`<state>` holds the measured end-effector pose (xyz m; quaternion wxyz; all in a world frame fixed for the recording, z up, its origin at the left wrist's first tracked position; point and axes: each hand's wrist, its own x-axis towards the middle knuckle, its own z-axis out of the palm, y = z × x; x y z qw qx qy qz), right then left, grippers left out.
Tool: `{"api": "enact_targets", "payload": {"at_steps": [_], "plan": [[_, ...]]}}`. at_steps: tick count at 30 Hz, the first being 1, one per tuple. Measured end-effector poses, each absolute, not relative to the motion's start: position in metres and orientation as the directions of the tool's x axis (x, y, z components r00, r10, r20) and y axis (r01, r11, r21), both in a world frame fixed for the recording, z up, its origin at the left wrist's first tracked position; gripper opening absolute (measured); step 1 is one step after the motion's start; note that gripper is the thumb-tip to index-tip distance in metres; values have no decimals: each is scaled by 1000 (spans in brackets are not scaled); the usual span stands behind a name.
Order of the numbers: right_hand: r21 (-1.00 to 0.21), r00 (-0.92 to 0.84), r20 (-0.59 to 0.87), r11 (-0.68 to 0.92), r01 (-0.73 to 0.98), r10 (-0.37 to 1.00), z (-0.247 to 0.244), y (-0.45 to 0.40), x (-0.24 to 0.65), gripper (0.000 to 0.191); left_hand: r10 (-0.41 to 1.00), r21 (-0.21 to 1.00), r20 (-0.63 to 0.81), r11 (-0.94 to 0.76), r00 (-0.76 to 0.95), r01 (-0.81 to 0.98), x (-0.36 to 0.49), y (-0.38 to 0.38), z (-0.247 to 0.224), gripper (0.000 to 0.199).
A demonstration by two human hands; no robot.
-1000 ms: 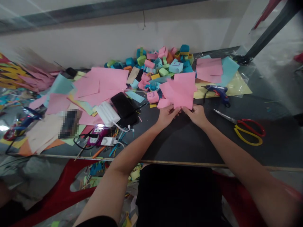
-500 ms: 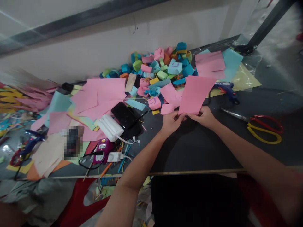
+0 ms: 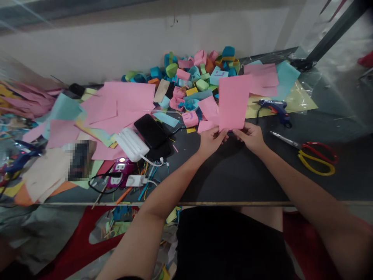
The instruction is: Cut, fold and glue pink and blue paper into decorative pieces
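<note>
Left grip (image 3: 214, 140), right grip (image 3: 251, 137), pinching, arms (image 3: 175, 177) outstretched

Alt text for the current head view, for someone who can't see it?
A person's left hand and right hand hold a pink sheet by its near edge above a dark table. Beyond lie colorful paper pieces; scissors and a glue gun lie at right.

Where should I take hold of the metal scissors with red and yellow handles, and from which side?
Probably by the handle loops, coming from the near right: the scissors lie on the dark tabletop, loops toward that side, pointed blades aimed away to the left. The right hand holds a pink rectangular paper sheet.
</note>
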<state>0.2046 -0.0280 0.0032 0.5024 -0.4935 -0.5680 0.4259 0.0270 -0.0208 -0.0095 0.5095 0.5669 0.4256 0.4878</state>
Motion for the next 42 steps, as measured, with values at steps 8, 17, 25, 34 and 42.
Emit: {"api": "enact_targets", "payload": {"at_steps": [8, 17, 25, 34, 42], "plan": [[-984, 19, 171, 170, 56, 985, -5, -18, 210, 60, 951, 991, 137, -128, 279, -50, 16, -22, -11, 63], [-988, 67, 156, 156, 0, 986, -18, -6, 211, 61, 954, 953, 296, -292, -35, 85, -8, -14, -6, 59], [-982, 178, 184, 173, 76, 967, -13, -5, 215, 47, 851, 742, 524, -443, -25, 503, -14, -13, -3, 30], [-923, 539, 378, 262, 282, 753, -27, 7, 224, 29, 767, 524, 618, -565, 171, 638, -9, -13, -11, 22], [-981, 430, 192, 185, 59, 882, -30, 5, 224, 46, 866, 439, 454, -421, 209, 794, -6, -4, -15, 39]]}}
